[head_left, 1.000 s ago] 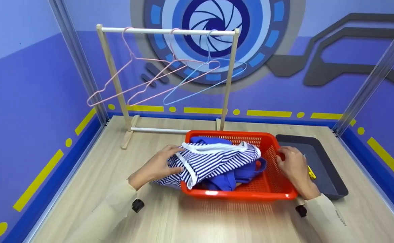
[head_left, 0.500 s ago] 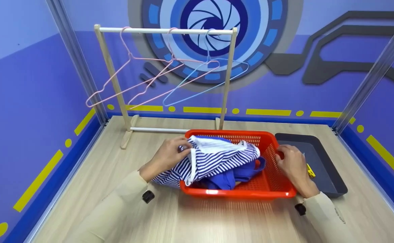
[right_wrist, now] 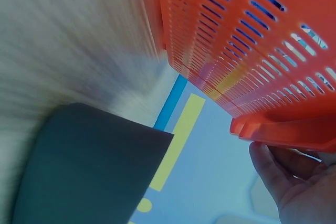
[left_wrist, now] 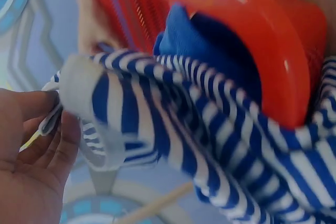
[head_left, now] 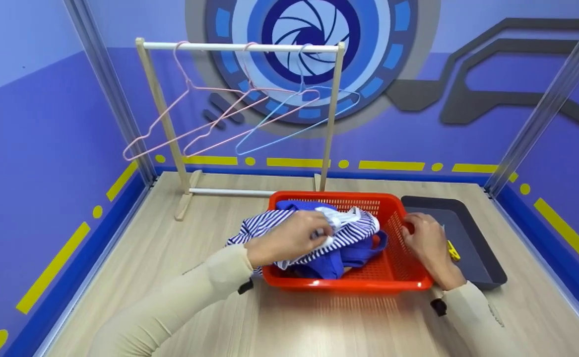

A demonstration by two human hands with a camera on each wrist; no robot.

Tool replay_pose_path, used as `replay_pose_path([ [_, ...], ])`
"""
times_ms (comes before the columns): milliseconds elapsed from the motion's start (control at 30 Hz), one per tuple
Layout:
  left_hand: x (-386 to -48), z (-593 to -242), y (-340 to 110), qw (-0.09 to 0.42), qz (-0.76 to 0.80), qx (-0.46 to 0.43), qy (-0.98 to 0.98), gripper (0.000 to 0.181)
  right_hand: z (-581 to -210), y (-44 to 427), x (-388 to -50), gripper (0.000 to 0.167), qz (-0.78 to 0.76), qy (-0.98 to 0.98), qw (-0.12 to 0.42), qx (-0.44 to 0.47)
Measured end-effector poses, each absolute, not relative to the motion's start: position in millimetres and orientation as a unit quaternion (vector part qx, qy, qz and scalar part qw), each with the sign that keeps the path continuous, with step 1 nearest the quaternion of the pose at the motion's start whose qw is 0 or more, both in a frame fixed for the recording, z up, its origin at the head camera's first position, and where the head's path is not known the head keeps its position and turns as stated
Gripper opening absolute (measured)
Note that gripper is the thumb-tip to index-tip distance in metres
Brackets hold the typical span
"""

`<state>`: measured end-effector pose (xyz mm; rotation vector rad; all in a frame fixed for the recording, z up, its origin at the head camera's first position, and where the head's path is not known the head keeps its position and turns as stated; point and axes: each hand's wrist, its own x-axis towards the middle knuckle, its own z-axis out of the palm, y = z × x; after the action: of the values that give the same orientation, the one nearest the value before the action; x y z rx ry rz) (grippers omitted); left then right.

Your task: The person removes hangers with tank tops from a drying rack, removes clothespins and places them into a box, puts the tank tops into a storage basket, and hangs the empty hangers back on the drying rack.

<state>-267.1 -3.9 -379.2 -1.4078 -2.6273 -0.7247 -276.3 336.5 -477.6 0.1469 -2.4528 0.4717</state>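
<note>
My left hand (head_left: 291,238) is above the left half of the red basket (head_left: 349,285) and pinches the white trim of a blue-and-white striped garment (head_left: 259,228). In the left wrist view, that garment (left_wrist: 210,135) stretches from the fingertips across the basket rim, and part of it hangs outside on the left. Beneath it, a blue cloth item (head_left: 329,265) lies in the basket, partly covered. My right hand (head_left: 428,243) holds the basket's right rim; the right wrist view has this hand (right_wrist: 304,187) against the rim of the perforated basket (right_wrist: 252,35).
Behind the basket stands a rack (head_left: 239,46) carrying two pink hangers (head_left: 187,88) and a blue hanger (head_left: 294,133). A dark grey tray (head_left: 487,258) with a yellow clip (head_left: 453,251) sits to the right. Walls border the wooden table (head_left: 210,317) at the back and sides.
My left hand has moved right over the basket, pulling the striped garment's trimmed edge with it. My right hand stays at the basket's rim.
</note>
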Motion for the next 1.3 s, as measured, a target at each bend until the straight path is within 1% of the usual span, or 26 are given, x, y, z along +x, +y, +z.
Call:
replay_pose_path([
  [100, -261.8, -386.9, 1.5, 0.003, -0.205, -0.470, -0.859, 0.018, -477.5, 335.9, -276.8, 0.021, 0.178, -0.930, 0.316, 0.056],
  [233, -256.5, -396.1, 2.1, -0.045, -0.181, -0.476, -0.859, 0.026, -478.3, 334.5, -276.8, 0.020, 0.178, -0.932, 0.311, 0.055],
  [300, -254.3, -396.7, 0.3, -0.055, -0.181, -0.481, -0.856, 0.030, -479.0, 334.2, -276.7, 0.020, 0.177, -0.933, 0.308, 0.053],
  [467, -248.3, -383.5, -14.0, -0.043, -0.199, -0.477, -0.855, 0.035, -479.0, 334.6, -276.5, 0.020, 0.175, -0.933, 0.310, 0.052],
  [633, -249.4, -367.4, -39.9, -0.025, -0.231, -0.440, -0.867, 0.043, -478.0, 335.9, -276.3, 0.020, 0.176, -0.933, 0.309, 0.051],
  [767, -255.3, -364.4, -66.2, -0.007, -0.252, -0.401, -0.881, 0.050, -477.4, 335.9, -276.0, 0.020, 0.179, -0.932, 0.311, 0.052],
  [900, -265.1, -374.5, -92.5, -0.007, -0.262, -0.353, -0.898, 0.059, -476.1, 336.3, -276.0, 0.020, 0.177, -0.932, 0.312, 0.054],
  [1100, -285.9, -403.0, -126.5, -0.024, -0.270, -0.311, -0.911, 0.073, -474.6, 336.2, -275.4, 0.021, 0.171, -0.935, 0.306, 0.050],
  [1200, -294.5, -418.4, -139.3, -0.042, -0.275, -0.304, -0.911, 0.081, -475.2, 335.5, -275.4, 0.021, 0.171, -0.937, 0.301, 0.048],
  [1300, -300.8, -433.0, -148.6, -0.073, -0.285, -0.302, -0.907, 0.091, -475.9, 334.7, -275.0, 0.021, 0.169, -0.939, 0.296, 0.044],
])
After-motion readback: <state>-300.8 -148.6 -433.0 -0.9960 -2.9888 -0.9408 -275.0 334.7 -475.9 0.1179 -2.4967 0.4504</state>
